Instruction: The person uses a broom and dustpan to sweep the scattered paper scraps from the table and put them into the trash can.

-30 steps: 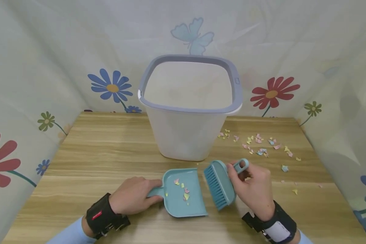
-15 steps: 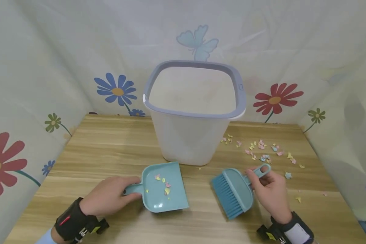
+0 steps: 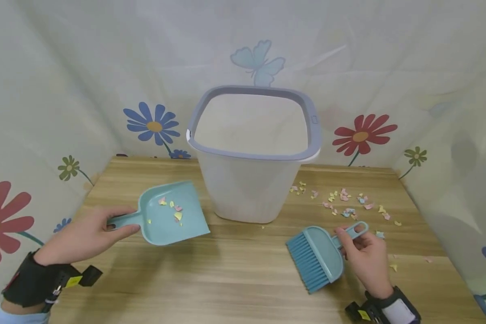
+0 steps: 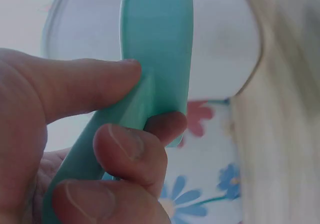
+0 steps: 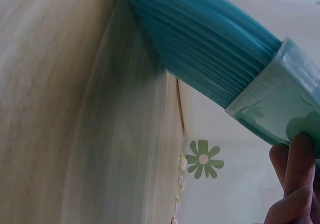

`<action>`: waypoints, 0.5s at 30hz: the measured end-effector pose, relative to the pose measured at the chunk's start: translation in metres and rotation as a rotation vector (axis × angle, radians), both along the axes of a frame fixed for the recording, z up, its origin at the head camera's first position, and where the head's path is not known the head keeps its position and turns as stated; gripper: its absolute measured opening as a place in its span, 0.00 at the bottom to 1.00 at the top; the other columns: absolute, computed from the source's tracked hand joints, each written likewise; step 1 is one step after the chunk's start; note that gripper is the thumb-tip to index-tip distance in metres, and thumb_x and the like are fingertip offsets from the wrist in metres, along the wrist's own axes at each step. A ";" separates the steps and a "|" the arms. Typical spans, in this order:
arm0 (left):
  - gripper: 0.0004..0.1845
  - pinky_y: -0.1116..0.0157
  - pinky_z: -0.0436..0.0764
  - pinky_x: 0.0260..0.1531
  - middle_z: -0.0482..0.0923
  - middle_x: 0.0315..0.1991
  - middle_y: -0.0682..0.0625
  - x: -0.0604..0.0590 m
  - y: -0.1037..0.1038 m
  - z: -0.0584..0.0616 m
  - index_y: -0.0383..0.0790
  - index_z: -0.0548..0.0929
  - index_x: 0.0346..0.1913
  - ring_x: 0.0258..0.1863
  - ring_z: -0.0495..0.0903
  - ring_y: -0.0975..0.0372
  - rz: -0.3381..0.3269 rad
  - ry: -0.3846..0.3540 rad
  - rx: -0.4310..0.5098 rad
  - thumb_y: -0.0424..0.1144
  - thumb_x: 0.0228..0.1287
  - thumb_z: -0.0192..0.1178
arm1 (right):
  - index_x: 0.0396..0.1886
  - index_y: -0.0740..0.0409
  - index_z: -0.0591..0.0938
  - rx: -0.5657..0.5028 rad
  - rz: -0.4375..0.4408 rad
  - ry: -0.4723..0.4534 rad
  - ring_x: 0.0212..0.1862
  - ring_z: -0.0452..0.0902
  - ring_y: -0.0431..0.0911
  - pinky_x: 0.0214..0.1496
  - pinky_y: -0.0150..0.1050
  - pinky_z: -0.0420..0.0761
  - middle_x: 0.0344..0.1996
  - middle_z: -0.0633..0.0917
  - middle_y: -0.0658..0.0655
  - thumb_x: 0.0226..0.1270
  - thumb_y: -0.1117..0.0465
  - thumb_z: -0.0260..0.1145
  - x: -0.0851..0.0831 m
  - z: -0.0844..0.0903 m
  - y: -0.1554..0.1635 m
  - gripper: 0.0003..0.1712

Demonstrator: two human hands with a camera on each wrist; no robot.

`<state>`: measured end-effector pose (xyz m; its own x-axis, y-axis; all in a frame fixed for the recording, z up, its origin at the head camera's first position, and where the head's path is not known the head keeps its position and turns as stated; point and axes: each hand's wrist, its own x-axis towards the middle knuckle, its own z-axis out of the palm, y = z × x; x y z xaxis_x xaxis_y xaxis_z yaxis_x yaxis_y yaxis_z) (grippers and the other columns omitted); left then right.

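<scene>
Soft light, faint shadow below dustpan; left wrist view's background blurred.

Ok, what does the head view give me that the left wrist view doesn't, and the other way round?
Only the head view shows the right hand, the brush it holds, the paper scraps lying on the dustpan, and the loose scraps spread over the right of the table.

Only the left wrist view shows the fingertips curled against the dustpan's handle opposite the thumb.

Both show the left hand gripping the dustpan, the white bin, the wooden table and the flowered backdrop.
</scene>
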<state>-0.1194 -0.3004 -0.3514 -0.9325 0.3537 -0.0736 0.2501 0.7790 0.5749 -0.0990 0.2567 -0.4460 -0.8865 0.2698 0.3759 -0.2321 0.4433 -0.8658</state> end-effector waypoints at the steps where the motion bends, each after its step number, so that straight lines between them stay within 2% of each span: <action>1: 0.23 0.69 0.76 0.29 0.86 0.44 0.55 -0.002 -0.004 0.005 0.45 0.83 0.64 0.33 0.77 0.68 0.015 0.011 -0.011 0.54 0.75 0.62 | 0.33 0.72 0.85 0.001 -0.006 -0.005 0.15 0.77 0.34 0.18 0.28 0.75 0.24 0.87 0.37 0.69 0.72 0.69 0.000 0.000 0.000 0.05; 4: 0.25 0.66 0.70 0.22 0.82 0.37 0.52 -0.009 -0.016 0.021 0.40 0.81 0.66 0.25 0.71 0.66 0.061 0.053 -0.038 0.51 0.75 0.63 | 0.32 0.71 0.85 0.004 -0.015 -0.008 0.15 0.77 0.34 0.18 0.28 0.75 0.23 0.86 0.37 0.68 0.73 0.70 -0.001 -0.002 0.002 0.04; 8: 0.29 0.64 0.66 0.19 0.76 0.31 0.49 -0.019 -0.027 0.041 0.33 0.77 0.69 0.19 0.63 0.63 0.122 0.107 -0.090 0.50 0.76 0.62 | 0.32 0.71 0.86 0.017 -0.015 -0.008 0.15 0.78 0.37 0.19 0.28 0.76 0.21 0.86 0.38 0.68 0.73 0.70 -0.002 -0.004 0.004 0.04; 12: 0.30 0.66 0.68 0.22 0.84 0.40 0.36 -0.032 -0.033 0.061 0.30 0.76 0.69 0.23 0.70 0.67 0.157 0.173 -0.122 0.50 0.78 0.59 | 0.33 0.70 0.87 0.042 -0.021 -0.021 0.15 0.78 0.39 0.19 0.28 0.76 0.19 0.85 0.39 0.69 0.72 0.70 -0.003 -0.005 0.007 0.04; 15: 0.29 0.66 0.69 0.23 0.85 0.54 0.33 -0.041 -0.035 0.077 0.32 0.76 0.69 0.26 0.73 0.66 0.176 0.214 -0.131 0.51 0.79 0.57 | 0.33 0.69 0.87 0.055 -0.027 -0.037 0.15 0.78 0.40 0.19 0.28 0.76 0.20 0.85 0.40 0.69 0.71 0.70 -0.003 -0.005 0.009 0.05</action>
